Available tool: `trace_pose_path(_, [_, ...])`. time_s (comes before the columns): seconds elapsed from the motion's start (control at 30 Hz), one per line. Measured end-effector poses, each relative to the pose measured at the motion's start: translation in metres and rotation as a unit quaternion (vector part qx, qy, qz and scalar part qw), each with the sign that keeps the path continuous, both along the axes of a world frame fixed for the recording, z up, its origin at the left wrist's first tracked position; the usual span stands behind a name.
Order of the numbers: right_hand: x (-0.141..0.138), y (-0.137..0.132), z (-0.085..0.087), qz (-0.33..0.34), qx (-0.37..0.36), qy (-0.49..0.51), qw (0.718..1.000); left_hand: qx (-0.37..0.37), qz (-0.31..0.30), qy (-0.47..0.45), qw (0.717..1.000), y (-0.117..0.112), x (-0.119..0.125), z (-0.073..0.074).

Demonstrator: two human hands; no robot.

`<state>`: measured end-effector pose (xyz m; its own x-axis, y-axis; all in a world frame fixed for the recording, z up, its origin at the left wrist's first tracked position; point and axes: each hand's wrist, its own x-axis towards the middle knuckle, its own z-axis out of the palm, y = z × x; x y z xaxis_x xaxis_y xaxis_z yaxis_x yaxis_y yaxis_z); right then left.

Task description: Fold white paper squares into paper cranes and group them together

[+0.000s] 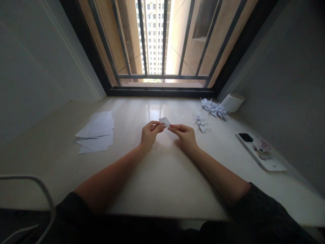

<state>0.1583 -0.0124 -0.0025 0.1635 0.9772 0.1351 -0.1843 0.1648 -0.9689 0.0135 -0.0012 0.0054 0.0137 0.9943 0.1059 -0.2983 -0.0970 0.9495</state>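
A small folded piece of white paper [164,121] is held above the pale tabletop [162,176] at the middle of the view. My left hand [149,133] pinches its left side with fingers closed. My right hand [184,134] pinches its right side, fingers also closed. Both hands meet over the table, a little in front of the window.
A loose stack of white paper sheets [95,132] lies to the left. One folded paper figure [201,124] sits right of my hands, with a heap of several more [214,108] beside a white roll [233,101]. A white phone [260,150] lies at the right. A barred window [162,47] is ahead.
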Motion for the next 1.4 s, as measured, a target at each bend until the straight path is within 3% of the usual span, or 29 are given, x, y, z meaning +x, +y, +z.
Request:
trace_pose_path(0.4, [-0.0004, -0.0003, -0.0003, 0.022, 0.013, 0.016, 1.0, 0.018, 0.012, 0.009, 1.0, -0.0004, 0.0007, -0.0012])
trace_pose_path(0.9, [0.0004, 0.0023, -0.0062, 0.022, -0.002, 0.055, 0.998, 0.022, -0.019, 0.046, 0.999, 0.001, -0.0006, -0.0028])
trace_pose_path(1.27, [0.0009, 0.002, -0.003, 0.009, 0.01, 0.046, 0.999, -0.026, -0.055, -0.012, 0.998, 0.0006, -0.0006, -0.0014])
trace_pose_path(1.4, [0.0042, 0.0031, -0.0042, 0.007, 0.021, -0.009, 1.0, -0.011, -0.064, 0.006, 0.998, -0.0008, -0.0002, -0.0005])
